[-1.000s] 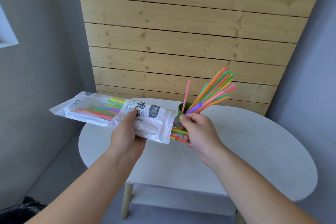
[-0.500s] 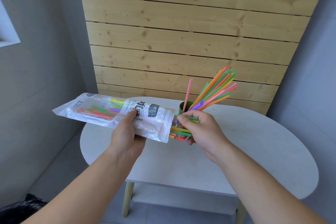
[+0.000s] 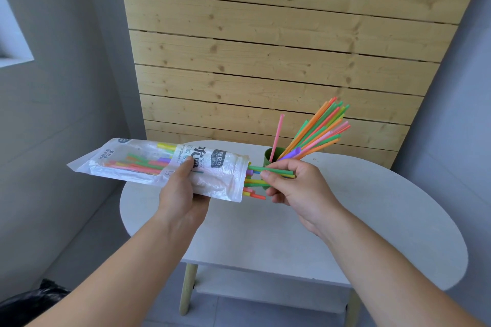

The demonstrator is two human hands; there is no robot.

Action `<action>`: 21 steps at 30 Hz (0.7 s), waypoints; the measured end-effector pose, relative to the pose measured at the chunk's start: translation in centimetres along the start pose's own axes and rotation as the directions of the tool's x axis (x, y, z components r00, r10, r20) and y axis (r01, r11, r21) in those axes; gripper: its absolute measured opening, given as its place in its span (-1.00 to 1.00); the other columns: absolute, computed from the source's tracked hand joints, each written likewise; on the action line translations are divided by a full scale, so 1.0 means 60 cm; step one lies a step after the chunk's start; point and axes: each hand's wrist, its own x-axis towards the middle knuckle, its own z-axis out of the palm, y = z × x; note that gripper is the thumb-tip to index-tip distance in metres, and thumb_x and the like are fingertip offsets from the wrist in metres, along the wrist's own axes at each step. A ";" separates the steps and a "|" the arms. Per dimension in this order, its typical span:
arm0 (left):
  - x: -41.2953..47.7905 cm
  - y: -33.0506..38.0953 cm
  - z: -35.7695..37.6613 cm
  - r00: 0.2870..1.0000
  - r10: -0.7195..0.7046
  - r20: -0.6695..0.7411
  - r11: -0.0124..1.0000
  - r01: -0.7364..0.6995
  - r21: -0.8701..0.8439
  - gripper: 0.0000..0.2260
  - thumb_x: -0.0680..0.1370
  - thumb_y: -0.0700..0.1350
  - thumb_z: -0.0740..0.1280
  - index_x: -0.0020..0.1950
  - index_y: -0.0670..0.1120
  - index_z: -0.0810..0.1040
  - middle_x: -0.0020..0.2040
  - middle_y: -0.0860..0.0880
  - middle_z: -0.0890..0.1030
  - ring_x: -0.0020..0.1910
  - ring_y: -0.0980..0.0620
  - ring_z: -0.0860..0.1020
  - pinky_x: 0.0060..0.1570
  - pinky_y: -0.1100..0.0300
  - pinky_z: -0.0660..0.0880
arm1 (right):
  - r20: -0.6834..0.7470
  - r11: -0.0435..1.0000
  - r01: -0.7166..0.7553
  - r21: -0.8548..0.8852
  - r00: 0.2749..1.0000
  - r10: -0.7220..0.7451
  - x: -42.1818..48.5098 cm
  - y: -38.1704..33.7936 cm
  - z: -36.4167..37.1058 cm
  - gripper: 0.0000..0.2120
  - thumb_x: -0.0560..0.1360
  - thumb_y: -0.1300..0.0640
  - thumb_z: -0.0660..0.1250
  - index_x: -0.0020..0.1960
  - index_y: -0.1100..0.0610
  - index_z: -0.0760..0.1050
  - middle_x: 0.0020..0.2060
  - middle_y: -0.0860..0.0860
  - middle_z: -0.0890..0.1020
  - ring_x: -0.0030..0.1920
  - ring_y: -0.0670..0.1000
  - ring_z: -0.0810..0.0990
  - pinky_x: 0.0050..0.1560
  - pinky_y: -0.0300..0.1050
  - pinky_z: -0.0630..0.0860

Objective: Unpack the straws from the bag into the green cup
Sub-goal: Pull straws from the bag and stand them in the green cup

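Since half a second ago the green straw (image 3: 271, 169) has slid further out of the bag (image 3: 148, 162), whose mouth faces 3 o'clock; the right hand (image 3: 297, 188) pinches it between thumb and forefinger; the left hand (image 3: 180, 194) grips the bag mid-length, thumb on top; the green cup (image 3: 269, 156) stands on the table (image 3: 372, 207) at the right hand's 12 o'clock, its straws (image 3: 318, 130) fanning toward 1 o'clock; the cup's base is hidden behind the knuckles; the left fingers lie unseen beneath the bag.
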 end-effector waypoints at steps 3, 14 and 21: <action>0.002 0.002 -0.001 1.000 0.001 0.003 1.000 -0.001 -0.003 -0.84 0.65 -0.17 0.34 0.22 -0.14 0.61 0.13 -0.08 0.73 0.05 -0.02 0.72 0.05 0.05 0.65 | -0.026 1.000 0.000 0.006 1.000 0.000 0.004 0.000 -0.004 -0.91 0.52 0.28 0.42 0.02 0.21 0.62 -0.29 0.12 0.61 -0.34 -0.01 0.58 -0.32 -0.21 0.57; 0.007 0.004 -0.003 1.000 0.011 -0.003 1.000 -0.011 0.006 -0.78 0.65 -0.18 0.34 0.29 -0.15 0.60 0.12 -0.07 0.73 0.02 0.00 0.72 0.00 0.07 0.65 | -0.029 0.998 -0.044 0.036 0.999 0.045 0.005 -0.005 -0.018 -0.88 0.51 0.25 0.44 0.04 0.22 0.61 -0.24 0.12 0.62 -0.35 -0.02 0.57 -0.35 -0.21 0.56; 0.009 0.009 -0.007 1.000 0.012 0.003 1.000 -0.012 -0.006 -0.79 0.64 -0.18 0.35 0.27 -0.14 0.61 0.13 -0.07 0.72 0.01 -0.01 0.71 0.04 0.07 0.65 | -0.061 1.000 -0.004 -0.031 0.998 0.002 0.013 -0.006 -0.042 -0.95 0.54 0.23 0.40 -0.04 0.17 0.64 -0.23 0.11 0.64 -0.35 -0.02 0.58 -0.34 -0.21 0.54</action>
